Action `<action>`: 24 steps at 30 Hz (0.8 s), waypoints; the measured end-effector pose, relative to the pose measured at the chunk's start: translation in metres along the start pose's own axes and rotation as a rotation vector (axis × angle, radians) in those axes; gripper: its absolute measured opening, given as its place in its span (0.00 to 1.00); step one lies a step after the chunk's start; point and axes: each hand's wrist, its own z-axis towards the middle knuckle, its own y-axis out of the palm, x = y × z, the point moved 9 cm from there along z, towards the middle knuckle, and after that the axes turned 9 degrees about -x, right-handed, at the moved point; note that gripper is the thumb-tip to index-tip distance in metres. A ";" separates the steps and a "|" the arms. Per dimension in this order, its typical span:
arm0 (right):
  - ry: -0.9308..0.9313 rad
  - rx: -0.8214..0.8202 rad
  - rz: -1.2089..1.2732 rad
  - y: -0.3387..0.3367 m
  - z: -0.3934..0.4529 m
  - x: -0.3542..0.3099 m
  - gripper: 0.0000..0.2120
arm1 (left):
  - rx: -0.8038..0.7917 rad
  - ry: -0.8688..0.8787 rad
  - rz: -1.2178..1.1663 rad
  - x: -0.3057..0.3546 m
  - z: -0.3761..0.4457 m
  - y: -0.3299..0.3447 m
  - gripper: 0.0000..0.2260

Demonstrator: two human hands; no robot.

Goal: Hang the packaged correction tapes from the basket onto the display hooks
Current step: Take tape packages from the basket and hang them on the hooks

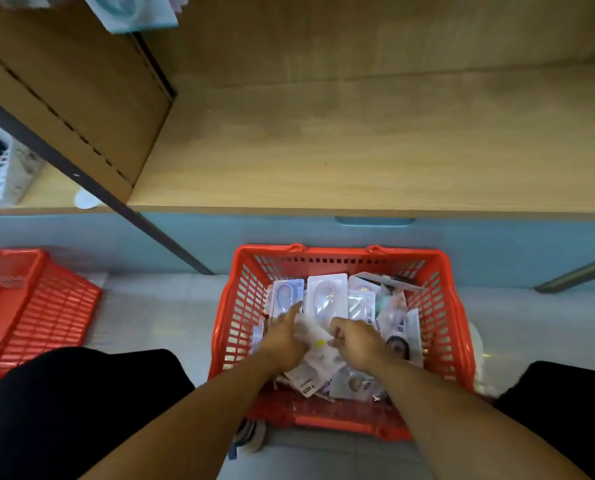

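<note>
A red plastic basket (pixel 240 306) stands on the floor in front of me, filled with several white packaged correction tapes (pixel 326 294). Both my arms reach down into it. My left hand (pixel 284 336) lies on the packages at the basket's left side, fingers stretched forward and touching a package. My right hand (pixel 353 341) has its fingers curled round the edge of a white package (pixel 315 336) in the middle of the pile. The frame is blurred, so the exact grip is unclear. No display hooks are in view.
A wooden shelf unit (pixel 358 143) rises behind the basket, above a light blue base panel (pixel 497 251). A second red basket (pixel 36 306) lies at the left on the pale floor. Hanging packages (pixel 130 12) show at the top left. My dark-clothed knees flank the basket.
</note>
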 end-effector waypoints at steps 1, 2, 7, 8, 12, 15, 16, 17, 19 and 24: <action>0.003 0.052 0.102 -0.006 0.005 0.004 0.14 | 0.084 0.005 -0.068 -0.004 0.005 -0.010 0.45; 0.003 0.086 0.190 -0.010 0.010 0.007 0.16 | 0.137 0.022 -0.143 -0.025 0.025 -0.011 0.49; 0.068 0.051 0.556 -0.008 0.014 0.005 0.16 | 0.072 -0.042 -0.375 -0.020 0.021 -0.011 0.43; 0.105 -0.009 0.676 -0.002 0.012 0.003 0.16 | -0.016 -0.086 -0.415 -0.015 0.017 -0.001 0.43; 0.272 0.324 0.361 -0.037 0.004 0.024 0.10 | -0.098 -0.143 -0.456 -0.021 0.021 0.021 0.45; 0.407 0.384 0.177 -0.048 -0.001 0.040 0.31 | -0.122 -0.185 -0.417 -0.026 0.020 0.026 0.42; 0.425 0.361 0.218 -0.046 0.000 0.042 0.36 | -0.123 -0.186 -0.406 -0.028 0.021 0.026 0.42; 0.427 0.350 0.271 -0.044 0.003 0.042 0.39 | -0.127 -0.179 -0.409 -0.028 0.021 0.027 0.41; 0.400 0.374 0.441 -0.040 0.010 0.040 0.38 | -0.124 -0.160 -0.401 -0.029 0.023 0.026 0.41; 0.268 0.033 0.592 -0.001 0.035 0.017 0.24 | -0.081 -0.131 -0.393 -0.027 0.022 0.020 0.39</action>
